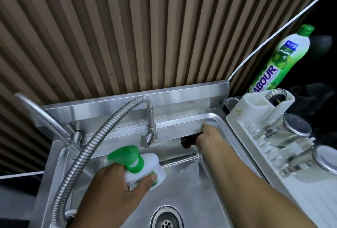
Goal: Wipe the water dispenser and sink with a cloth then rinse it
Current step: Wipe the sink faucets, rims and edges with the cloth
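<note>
A stainless steel sink [184, 187] fills the lower middle, its round drain [166, 222] at the bottom edge. My left hand [116, 185] grips a white pump bottle with a green pump head [138, 165] over the left of the basin. My right hand [206, 136] reaches to the basin's far right corner, index finger along the rim, and holds a dark cloth [187, 142] against the back wall, mostly hidden under the hand. A tap with a flexible metal hose [102, 131] arches over the left side.
A white dish rack [259, 147] with upturned glasses stands right of the sink. A green dish soap bottle [279, 60] stands behind it. A second metal spout [42, 118] juts from the back left. Ribbed brown wall panels rise behind.
</note>
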Available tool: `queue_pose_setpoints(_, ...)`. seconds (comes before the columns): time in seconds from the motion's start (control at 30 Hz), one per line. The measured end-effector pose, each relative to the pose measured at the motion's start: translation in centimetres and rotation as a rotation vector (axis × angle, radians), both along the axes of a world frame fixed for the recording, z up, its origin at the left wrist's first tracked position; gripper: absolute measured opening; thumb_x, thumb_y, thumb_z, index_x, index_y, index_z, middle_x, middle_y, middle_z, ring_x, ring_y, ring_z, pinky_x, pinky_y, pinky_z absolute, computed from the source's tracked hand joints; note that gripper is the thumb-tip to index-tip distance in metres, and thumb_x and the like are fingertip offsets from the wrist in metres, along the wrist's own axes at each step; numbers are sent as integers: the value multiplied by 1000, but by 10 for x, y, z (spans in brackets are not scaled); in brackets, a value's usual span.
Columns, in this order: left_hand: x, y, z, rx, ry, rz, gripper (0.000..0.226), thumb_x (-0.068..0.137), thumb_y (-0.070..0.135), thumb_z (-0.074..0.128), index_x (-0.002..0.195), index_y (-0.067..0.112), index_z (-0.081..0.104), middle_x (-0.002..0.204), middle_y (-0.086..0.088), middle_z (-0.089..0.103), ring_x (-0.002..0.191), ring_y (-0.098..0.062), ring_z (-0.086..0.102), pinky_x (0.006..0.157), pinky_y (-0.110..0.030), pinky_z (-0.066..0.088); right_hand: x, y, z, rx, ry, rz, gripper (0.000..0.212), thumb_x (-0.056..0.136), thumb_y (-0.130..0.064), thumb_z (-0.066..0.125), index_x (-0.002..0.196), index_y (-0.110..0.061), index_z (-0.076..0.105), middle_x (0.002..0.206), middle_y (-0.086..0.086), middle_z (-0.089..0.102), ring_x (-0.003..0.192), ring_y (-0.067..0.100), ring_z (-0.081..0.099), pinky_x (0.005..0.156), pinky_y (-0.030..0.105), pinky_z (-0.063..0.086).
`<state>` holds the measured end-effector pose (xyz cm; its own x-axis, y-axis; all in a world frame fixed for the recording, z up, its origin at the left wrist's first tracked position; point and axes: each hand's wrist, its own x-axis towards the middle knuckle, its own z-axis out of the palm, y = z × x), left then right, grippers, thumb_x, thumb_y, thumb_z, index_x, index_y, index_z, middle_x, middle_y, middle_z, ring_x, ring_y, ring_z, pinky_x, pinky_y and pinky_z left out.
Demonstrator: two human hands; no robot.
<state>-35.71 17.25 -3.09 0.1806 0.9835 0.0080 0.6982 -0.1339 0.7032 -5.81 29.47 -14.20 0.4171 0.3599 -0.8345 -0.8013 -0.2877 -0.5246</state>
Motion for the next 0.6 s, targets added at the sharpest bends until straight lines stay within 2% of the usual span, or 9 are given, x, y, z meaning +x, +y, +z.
queue_pose_setpoints(0.07,-1,-1,1,-12,17,5,43,64,64,78,77,25,64,72,8,68,79,-9,67,70,-26,51,-12,-15,40,121,-37,44,8,85,-14,58,88,-10,52,70,4,67,65,24,53,40,23,49)
queue_pose_setpoints(0.13,-2,-1,3,-31,19,15,45,65,67,76,79,27,62,76,8,68,82,-11,67,72,-27,51,-12,-23,61,58,-62,139,34,73,-6,79,81,-1,47,54,7,65,68,30,52,44,23,51)
queue_pose_setpoints(0.17,-2,-1,3,-38,17,21,49,63,71,73,81,27,63,79,9,68,83,-12,67,73,-29,53,-11,-28,66,46,-73,116,43,63,-7,86,88,4,53,65,13,69,69,36,57,49,28,53)
queue_pose_setpoints(0.23,-4,-2,3,-44,22,17,57,60,79,64,84,27,64,82,8,69,82,-12,67,74,-31,54,-11,-38,73,126,-147,74,37,87,-12,65,120,0,57,95,22,69,61,39,68,47,42,57)
queue_pose_setpoints(0.3,-4,-2,4,-33,18,1,57,61,79,63,84,27,63,80,8,67,80,-11,66,72,-30,53,-2,-47,76,257,-287,54,38,98,-5,46,136,-6,50,111,17,62,68,32,70,54,42,60)
queue_pose_setpoints(0.4,1,-3,10,-45,6,-14,45,69,69,73,80,27,59,78,8,66,78,-10,64,68,-26,48,14,-65,93,362,-336,-36,18,98,-5,50,111,-14,59,110,15,66,85,33,68,75,50,60)
queue_pose_setpoints(0.47,9,-3,15,-59,2,6,42,71,63,77,77,26,56,74,8,64,75,-12,62,65,-26,45,23,-74,105,350,-371,-44,17,100,-13,51,107,-7,66,102,25,71,78,38,71,68,56,61)
queue_pose_setpoints(0.53,21,0,19,-55,-12,33,42,71,61,78,78,26,56,74,7,65,77,-17,64,66,-31,48,29,-79,113,308,-589,9,26,102,-19,50,104,-2,71,87,24,70,62,33,67,55,48,60)
queue_pose_setpoints(0.6,40,7,20,-58,-31,49,42,73,59,79,81,25,56,76,5,67,78,-21,66,65,-33,50,35,-85,113,223,-955,99,22,96,-26,54,96,-12,71,83,15,70,70,31,67,70,52,60)
